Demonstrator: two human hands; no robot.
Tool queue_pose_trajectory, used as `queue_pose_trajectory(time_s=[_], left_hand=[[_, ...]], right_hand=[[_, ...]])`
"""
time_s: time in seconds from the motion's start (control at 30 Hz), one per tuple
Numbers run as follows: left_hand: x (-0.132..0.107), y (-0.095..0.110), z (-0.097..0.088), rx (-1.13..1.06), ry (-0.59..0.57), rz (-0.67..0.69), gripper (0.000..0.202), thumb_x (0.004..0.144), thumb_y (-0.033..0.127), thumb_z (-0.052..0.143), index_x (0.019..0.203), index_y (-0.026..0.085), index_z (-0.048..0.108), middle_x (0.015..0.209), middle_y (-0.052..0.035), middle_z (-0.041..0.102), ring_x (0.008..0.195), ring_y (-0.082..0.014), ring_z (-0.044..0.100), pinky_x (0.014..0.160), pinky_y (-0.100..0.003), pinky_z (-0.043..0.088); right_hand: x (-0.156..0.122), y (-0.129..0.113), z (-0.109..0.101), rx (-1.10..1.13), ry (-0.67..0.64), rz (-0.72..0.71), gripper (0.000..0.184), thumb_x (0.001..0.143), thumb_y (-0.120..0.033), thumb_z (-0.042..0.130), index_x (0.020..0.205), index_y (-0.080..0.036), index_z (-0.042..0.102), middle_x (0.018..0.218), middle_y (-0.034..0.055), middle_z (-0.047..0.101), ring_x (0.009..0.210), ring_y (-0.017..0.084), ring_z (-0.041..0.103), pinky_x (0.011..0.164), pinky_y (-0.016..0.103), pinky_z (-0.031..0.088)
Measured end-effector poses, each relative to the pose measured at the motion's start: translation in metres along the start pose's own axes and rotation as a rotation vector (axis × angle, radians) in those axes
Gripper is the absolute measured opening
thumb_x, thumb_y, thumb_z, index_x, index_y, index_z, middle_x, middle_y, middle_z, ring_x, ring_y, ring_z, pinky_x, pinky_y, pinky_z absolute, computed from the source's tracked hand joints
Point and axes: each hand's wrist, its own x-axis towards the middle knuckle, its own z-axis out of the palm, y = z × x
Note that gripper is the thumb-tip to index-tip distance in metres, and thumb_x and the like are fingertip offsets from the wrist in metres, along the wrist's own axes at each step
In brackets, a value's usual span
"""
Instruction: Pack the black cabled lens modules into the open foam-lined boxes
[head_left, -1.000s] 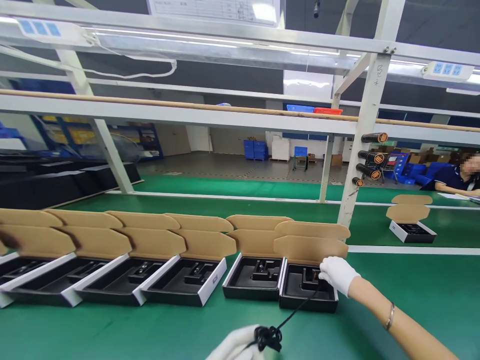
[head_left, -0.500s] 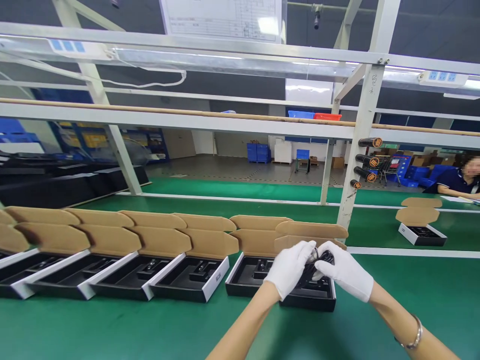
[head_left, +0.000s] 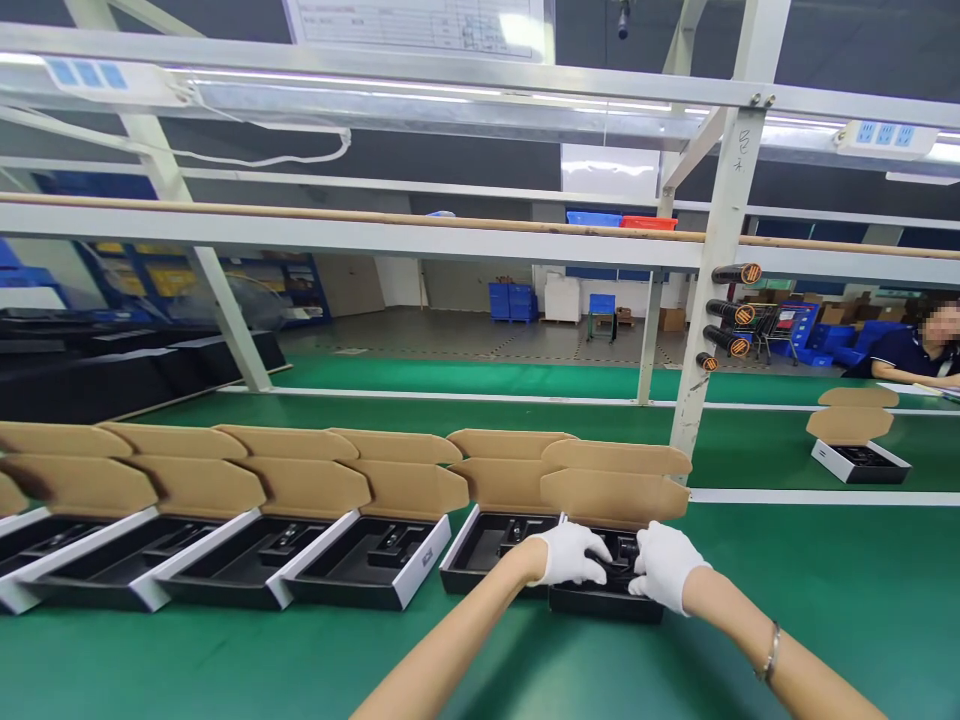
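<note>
Both white-gloved hands are down at the nearest open carton, a white box with a black moulded tray (head_left: 604, 598) and raised kraft-brown lid flaps (head_left: 615, 490). My left hand (head_left: 570, 554) rests on the tray's left part. My right hand (head_left: 666, 566) is at its right side. Between them a coiled black cable (head_left: 619, 562) lies low in the tray, largely hidden by my gloves. Just to the left stands a similar open carton (head_left: 491, 552), its black tray showing a moulded recess.
Several more open cartons (head_left: 247, 560) line the green workbench (head_left: 787, 600) to the left. Another carton (head_left: 861, 462) sits at far right, beyond it a co-worker in a dark shirt (head_left: 911, 355). Black cylindrical fittings (head_left: 731, 315) project from a white upright.
My hands have moved lower and apart, from clasping the black coil above the tray to lying at the tray. The coil now sits down in the tray.
</note>
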Motion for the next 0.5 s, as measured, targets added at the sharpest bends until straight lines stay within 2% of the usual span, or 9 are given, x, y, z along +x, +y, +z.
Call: queue_pose_trajectory(time_s=[0.07, 0.1, 0.2, 0.27, 0.33, 0.4, 0.5], left_hand=[[-0.002, -0.009, 0.017, 0.159, 0.119, 0.038, 0.027, 0.086, 0.042, 0.056, 0.101, 0.026, 0.071, 0.106, -0.0053, 0.068, 0.097, -0.0245, 0.062, 0.088, -0.039, 0.048], [-0.005, -0.013, 0.026, 0.234, 0.168, 0.057, 0.029, 0.089, 0.044, 0.052, 0.101, 0.026, 0.072, 0.111, -0.0062, 0.067, 0.104, -0.0269, 0.059, 0.093, -0.043, 0.045], [-0.011, -0.021, 0.051, 0.422, 0.232, 0.084, 0.039, 0.087, 0.053, 0.055, 0.107, 0.023, 0.069, 0.102, -0.0097, 0.068, 0.097, -0.0305, 0.061, 0.090, -0.049, 0.045], [-0.011, -0.027, 0.064, 0.510, 0.246, 0.092, 0.042, 0.082, 0.052, 0.063, 0.109, 0.020, 0.067, 0.093, -0.0092, 0.069, 0.087, -0.0297, 0.063, 0.082, -0.047, 0.048], [-0.008, -0.032, 0.072, 0.571, 0.269, 0.104, 0.042, 0.079, 0.051, 0.068, 0.107, 0.019, 0.066, 0.088, -0.0080, 0.069, 0.082, -0.0295, 0.063, 0.077, -0.045, 0.050], [-0.004, -0.032, 0.076, 0.606, 0.293, 0.126, 0.040, 0.077, 0.051, 0.069, 0.101, 0.019, 0.067, 0.085, -0.0069, 0.069, 0.078, -0.0287, 0.063, 0.074, -0.044, 0.050], [-0.006, -0.025, 0.078, 0.624, 0.343, 0.159, 0.035, 0.080, 0.049, 0.067, 0.098, 0.020, 0.065, 0.088, -0.0052, 0.068, 0.083, -0.0259, 0.063, 0.079, -0.041, 0.050]], right_hand=[[0.009, -0.005, 0.007, -0.021, -0.031, -0.020, 0.032, 0.073, -0.041, 0.073, 0.087, -0.013, 0.077, 0.095, 0.0187, 0.069, 0.096, 0.034, 0.063, 0.079, 0.039, 0.049], [0.011, -0.005, 0.007, -0.028, -0.046, -0.045, 0.030, 0.072, -0.040, 0.073, 0.083, -0.012, 0.077, 0.093, 0.0190, 0.070, 0.097, 0.035, 0.063, 0.080, 0.040, 0.048], [0.009, 0.001, 0.001, -0.012, -0.072, -0.112, 0.033, 0.079, -0.046, 0.065, 0.082, -0.016, 0.078, 0.090, 0.0155, 0.071, 0.092, 0.032, 0.064, 0.078, 0.039, 0.049], [0.002, 0.007, -0.003, 0.082, 0.035, -0.090, 0.040, 0.087, -0.051, 0.053, 0.097, -0.019, 0.075, 0.097, 0.0121, 0.070, 0.092, 0.029, 0.065, 0.077, 0.037, 0.050], [-0.003, 0.007, 0.003, 0.212, 0.227, -0.066, 0.046, 0.091, -0.052, 0.047, 0.119, -0.020, 0.066, 0.113, 0.0118, 0.067, 0.102, 0.027, 0.063, 0.085, 0.037, 0.050], [-0.004, 0.002, 0.021, 0.286, 0.350, -0.114, 0.051, 0.088, -0.053, 0.053, 0.125, -0.019, 0.060, 0.120, 0.0129, 0.064, 0.108, 0.027, 0.060, 0.092, 0.038, 0.048], [0.001, -0.012, 0.066, 0.185, 0.387, -0.199, 0.056, 0.078, -0.055, 0.066, 0.116, -0.015, 0.065, 0.121, 0.0176, 0.064, 0.111, 0.033, 0.059, 0.097, 0.046, 0.046]])
